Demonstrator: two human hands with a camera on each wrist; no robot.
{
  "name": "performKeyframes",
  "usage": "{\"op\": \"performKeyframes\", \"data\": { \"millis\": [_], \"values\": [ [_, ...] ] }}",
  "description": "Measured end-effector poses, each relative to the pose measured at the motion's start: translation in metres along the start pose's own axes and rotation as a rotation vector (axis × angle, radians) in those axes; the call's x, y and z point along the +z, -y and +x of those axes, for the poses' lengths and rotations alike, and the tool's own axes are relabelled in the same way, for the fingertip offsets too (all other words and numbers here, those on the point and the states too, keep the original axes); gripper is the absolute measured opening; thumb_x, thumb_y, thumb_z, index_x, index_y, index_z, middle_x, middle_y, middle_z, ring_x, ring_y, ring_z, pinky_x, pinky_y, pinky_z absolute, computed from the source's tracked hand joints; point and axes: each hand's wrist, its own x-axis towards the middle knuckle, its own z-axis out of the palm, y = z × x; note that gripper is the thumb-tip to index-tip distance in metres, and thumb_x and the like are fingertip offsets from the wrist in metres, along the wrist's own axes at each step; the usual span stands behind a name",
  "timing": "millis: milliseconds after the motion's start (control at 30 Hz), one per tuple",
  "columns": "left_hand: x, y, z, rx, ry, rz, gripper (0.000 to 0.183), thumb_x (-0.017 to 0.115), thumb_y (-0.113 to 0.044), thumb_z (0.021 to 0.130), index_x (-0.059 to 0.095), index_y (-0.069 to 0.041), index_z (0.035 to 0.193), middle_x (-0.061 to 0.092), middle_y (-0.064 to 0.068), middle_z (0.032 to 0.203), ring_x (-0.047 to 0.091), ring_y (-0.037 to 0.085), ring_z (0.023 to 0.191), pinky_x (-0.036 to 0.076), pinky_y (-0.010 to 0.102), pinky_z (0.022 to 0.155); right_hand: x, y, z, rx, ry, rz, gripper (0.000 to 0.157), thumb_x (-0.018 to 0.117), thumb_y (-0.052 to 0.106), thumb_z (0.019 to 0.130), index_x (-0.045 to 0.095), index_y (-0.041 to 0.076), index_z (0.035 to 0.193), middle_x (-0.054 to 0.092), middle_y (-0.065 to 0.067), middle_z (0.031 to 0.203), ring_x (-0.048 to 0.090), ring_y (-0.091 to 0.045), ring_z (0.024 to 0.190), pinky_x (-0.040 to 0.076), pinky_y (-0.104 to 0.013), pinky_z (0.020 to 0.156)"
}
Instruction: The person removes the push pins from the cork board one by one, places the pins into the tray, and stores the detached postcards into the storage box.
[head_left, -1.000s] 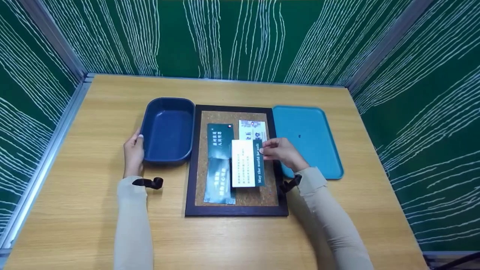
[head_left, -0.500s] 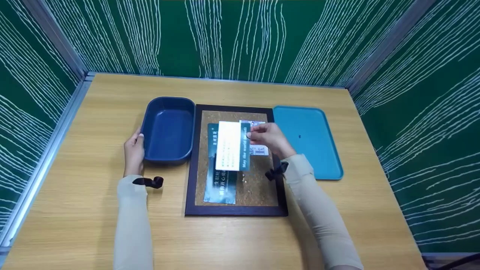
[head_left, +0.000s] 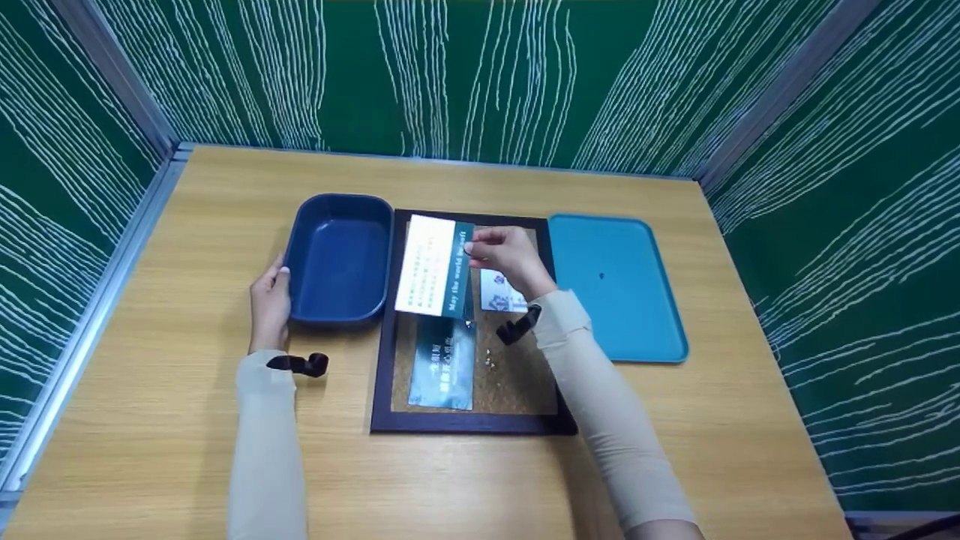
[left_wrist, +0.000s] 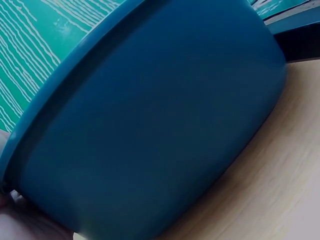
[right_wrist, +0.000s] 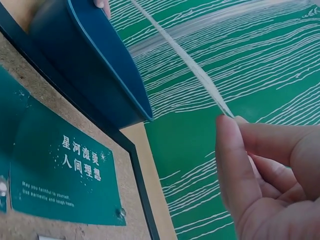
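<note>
Pinched card (head_left: pixel 431 266), long axis pointing away, green band (head_left: pixel 455 277) rightmost

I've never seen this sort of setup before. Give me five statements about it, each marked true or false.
1. The right hand pinches a white-and-green card. True.
2. The teal tray sits on the person's right of the corkboard. True.
3. The left hand grips the teal tray. False: it grips the edge of the dark blue bin.
4. The white-and-green card lies flat on the corkboard. False: it is held up in the air.
5. The corkboard has a dark frame. True.
</note>
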Motion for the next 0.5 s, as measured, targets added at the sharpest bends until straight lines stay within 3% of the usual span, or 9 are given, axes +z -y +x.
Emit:
{"op": "performKeyframes", "data": {
  "millis": [333, 500],
  "values": [
    [0.001, 0.001, 0.000, 0.032, -0.010, -0.025, 0.045, 0.035, -0.017, 0.105, 0.032, -0.009, 0.149, 0.027, 0.003, 0.158, 0.017, 0.013, 0.148, 0.015, 0.026, 0.121, 0.028, 0.004, 0.017, -0.022, -0.042, 0.069, 0.021, 0.068, 0.013, 0.089, 0.067, 0.005, 0.109, 0.064, -0.012, 0.103, 0.070, -0.024, 0.093, 0.058, -0.027, 0.080],
    [0.002, 0.001, 0.000, 0.014, -0.016, -0.035, 0.045, 0.036, -0.019, 0.105, 0.033, -0.012, 0.149, 0.026, 0.002, 0.158, 0.017, 0.011, 0.148, 0.015, 0.026, 0.121, 0.045, 0.004, 0.024, -0.010, -0.055, 0.111, 0.021, 0.067, 0.013, 0.090, 0.068, 0.006, 0.109, 0.065, -0.011, 0.102, 0.070, -0.022, 0.091, 0.058, -0.026, 0.080]
  ]
}}
